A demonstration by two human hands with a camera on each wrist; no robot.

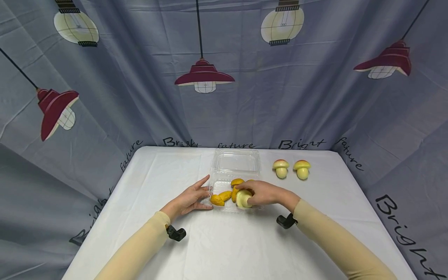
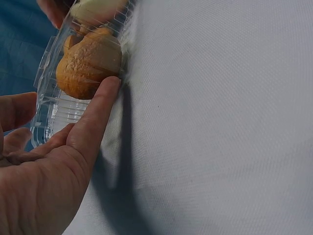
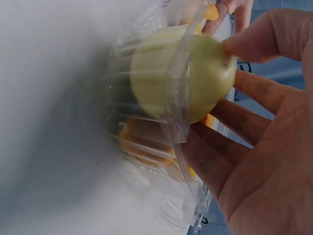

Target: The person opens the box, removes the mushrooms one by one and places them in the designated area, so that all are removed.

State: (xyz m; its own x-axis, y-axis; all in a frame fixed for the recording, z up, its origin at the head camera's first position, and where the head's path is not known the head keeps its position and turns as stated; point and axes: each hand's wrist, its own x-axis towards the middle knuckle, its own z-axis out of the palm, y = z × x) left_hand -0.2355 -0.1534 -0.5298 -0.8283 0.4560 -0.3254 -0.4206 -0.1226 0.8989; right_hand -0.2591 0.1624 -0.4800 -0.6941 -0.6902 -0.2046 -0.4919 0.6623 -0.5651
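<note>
A clear plastic box (image 1: 224, 186) with its lid (image 1: 236, 161) folded back holds several orange-brown mushrooms (image 1: 217, 200). My left hand (image 1: 189, 200) rests its spread fingers against the box's left side; in the left wrist view, that hand (image 2: 54, 166) lies along the wall beside a brown mushroom (image 2: 90, 63). With thumb and fingers, my right hand (image 1: 264, 192) holds a pale yellow-green mushroom (image 1: 242, 199) inside the box's right part. The right wrist view has this hand (image 3: 274, 122) around the pale mushroom (image 3: 210, 78), partly behind the clear wall.
Two yellow-green mushrooms with reddish caps, one (image 1: 281, 168) nearer the box and one (image 1: 302, 169) farther right, lie at the back right of the white table (image 1: 227, 249). A grey curtain (image 1: 238, 112) with printed lamps hangs behind and around the table.
</note>
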